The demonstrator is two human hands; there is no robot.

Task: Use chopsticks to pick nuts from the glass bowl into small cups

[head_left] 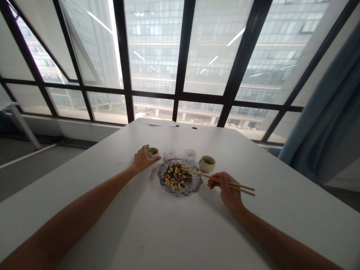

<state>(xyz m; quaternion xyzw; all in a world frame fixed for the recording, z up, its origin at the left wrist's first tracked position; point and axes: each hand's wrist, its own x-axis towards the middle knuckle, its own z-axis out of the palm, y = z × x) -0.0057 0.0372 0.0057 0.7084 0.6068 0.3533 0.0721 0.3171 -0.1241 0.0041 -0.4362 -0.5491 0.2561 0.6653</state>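
A clear glass dish (pixel 194 187) holds mixed nuts and dark seeds at the middle of a white table (pixel 140 232). My right hand (pixel 228 189) grips a pair of wooden chopsticks (pixel 216 178), and their tips reach over the dish among the nuts. My left hand (pixel 142 159) rests on the table with its fingers around a small beige cup (pixel 152 152) left of the dish. Two small white cups (pixel 169 153) (pixel 190 154) stand behind the dish. Another beige cup (pixel 207 163) sits just right of it, close to the chopsticks.
Papers (pixel 157 123) and a small dark object (pixel 194 128) lie near the table's far edge. Large windows with black frames (pixel 180 95) fill the background. A blue curtain (pixel 329 112) hangs at the right, and a white table leg (pixel 24 127) stands far left.
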